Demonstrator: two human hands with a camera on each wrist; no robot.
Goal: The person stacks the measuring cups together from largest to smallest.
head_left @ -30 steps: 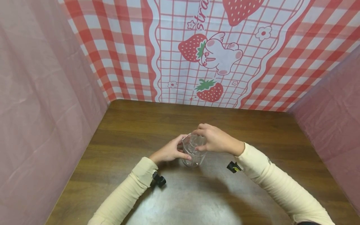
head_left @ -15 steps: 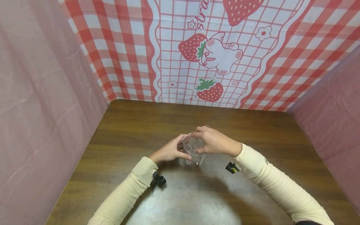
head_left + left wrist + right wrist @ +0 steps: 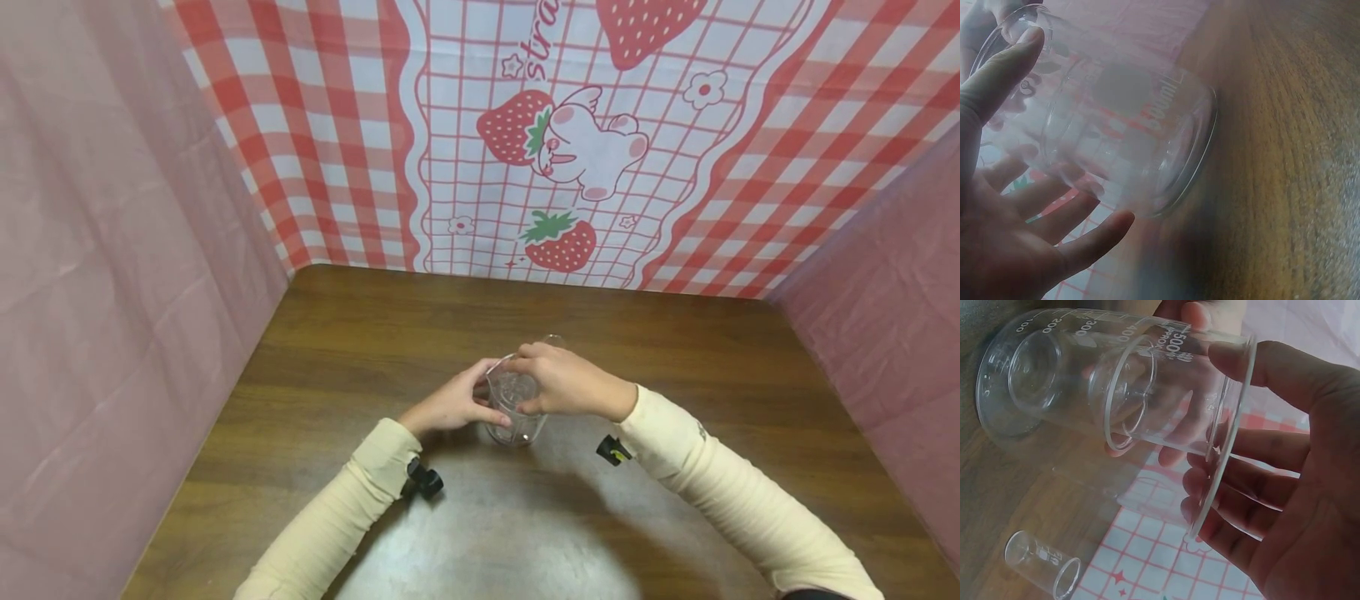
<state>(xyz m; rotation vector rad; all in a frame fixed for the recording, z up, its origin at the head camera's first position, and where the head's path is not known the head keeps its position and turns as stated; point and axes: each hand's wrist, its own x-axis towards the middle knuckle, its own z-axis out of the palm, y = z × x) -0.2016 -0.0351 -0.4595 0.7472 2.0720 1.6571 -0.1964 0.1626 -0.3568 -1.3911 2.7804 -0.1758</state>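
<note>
A large clear glass beaker [image 3: 516,432] stands upright on the table between both hands. My left hand [image 3: 452,406] grips its side, thumb in front and fingers behind, as the left wrist view also shows. Over the rim, my right hand [image 3: 576,382] reaches into the mouth and pinches a smaller glass beaker [image 3: 1169,409] inside the large one. The smaller one's rim appears to face the large beaker's base. Deeper in, a rounded glass outline [image 3: 1035,369] looks like another small vessel, but overlapping clear glass blurs it.
A separate small beaker [image 3: 1041,565] stands on the wooden table [image 3: 360,333] behind my right hand, mostly hidden in the head view. A red-and-white strawberry cloth [image 3: 562,242] hangs at the back. Pink curtains [image 3: 112,250] line both sides.
My right hand has shifted slightly toward me and left, while the inner beaker has sunk lower in the large one. The small beaker behind has come partly into sight. My left hand stays put.
</note>
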